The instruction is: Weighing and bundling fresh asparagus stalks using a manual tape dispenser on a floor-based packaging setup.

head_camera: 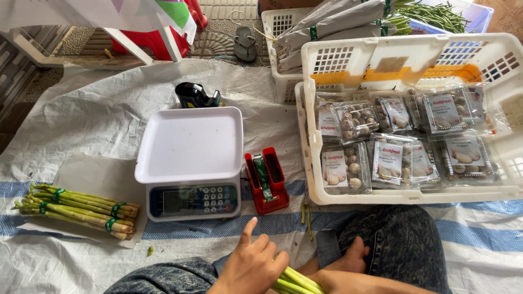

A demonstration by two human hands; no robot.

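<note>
Asparagus stalks [297,282] gripped by left hand [251,265], right hand [353,260] alongside.

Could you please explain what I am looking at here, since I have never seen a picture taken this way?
The single picture comes from a camera worn on a person's head, looking down at their lap and hands as they sit on a white sheet spread over the ground. The left hand grips a bunch of green asparagus; the right hand rests against the knee, touching the same stalks. In front stands a white weighing scale with a keypad, and a red tape dispenser beside it. To the left lie tied asparagus bundles on paper. To the right, a white plastic crate holds clear boxes of mushrooms.
</note>
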